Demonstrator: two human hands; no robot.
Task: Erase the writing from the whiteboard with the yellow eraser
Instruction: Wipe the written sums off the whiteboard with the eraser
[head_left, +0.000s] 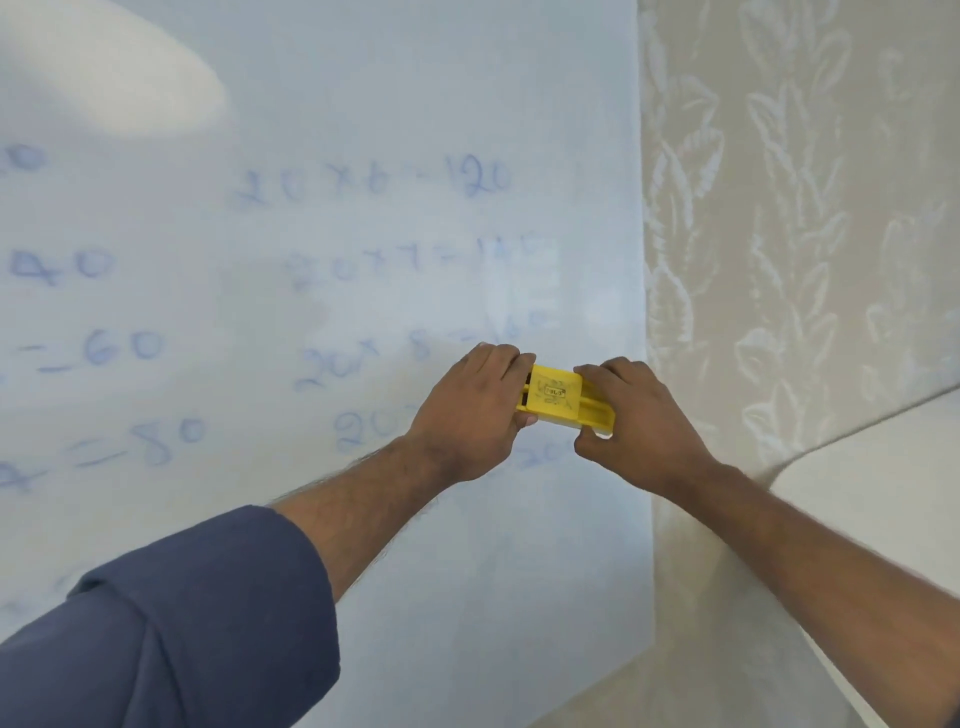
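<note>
Both hands gripped the yellow eraser against the whiteboard, low near its right edge. The left hand had its fingers clamped round the eraser's left end; the right hand pinched the right end. Faint blue sums covered the board. Leaf-patterned wallpaper adjoined on the right.

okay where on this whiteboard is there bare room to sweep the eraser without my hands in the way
Bare board lies above the top sum line, up to the glare patch, and below the left forearm toward the whiteboard bottom edge. It is crowded mid-right, where the left hand and right hand grip the yellow eraser among faint sums.
</note>
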